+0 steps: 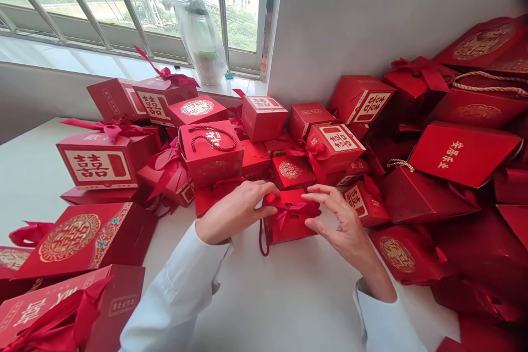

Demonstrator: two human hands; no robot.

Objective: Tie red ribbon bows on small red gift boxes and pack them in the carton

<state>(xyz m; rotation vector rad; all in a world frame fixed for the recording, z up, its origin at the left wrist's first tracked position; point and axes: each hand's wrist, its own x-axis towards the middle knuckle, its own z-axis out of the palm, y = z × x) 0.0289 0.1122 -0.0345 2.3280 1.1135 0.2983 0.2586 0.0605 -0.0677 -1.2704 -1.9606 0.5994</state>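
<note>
A small red gift box (285, 232) with a ribbon bow (295, 210) on top stands on the white table in front of me. A dark red cord loop (264, 239) hangs down at its left side. My left hand (236, 210) is at the box's left top edge, thumb and fingers apart; whether the fingertips touch the box or ribbon I cannot tell. On the other side, my right hand (344, 225) curves around the bow's right end with its fingers spread. Neither hand appears to grip anything.
Red gift boxes are heaped behind and on both sides, among them a box with a cord handle (212, 168) and a double-happiness box (99, 162). The white table (264, 308) shows in front. A plastic-wrapped cup (206, 49) stands on the sill by the barred window.
</note>
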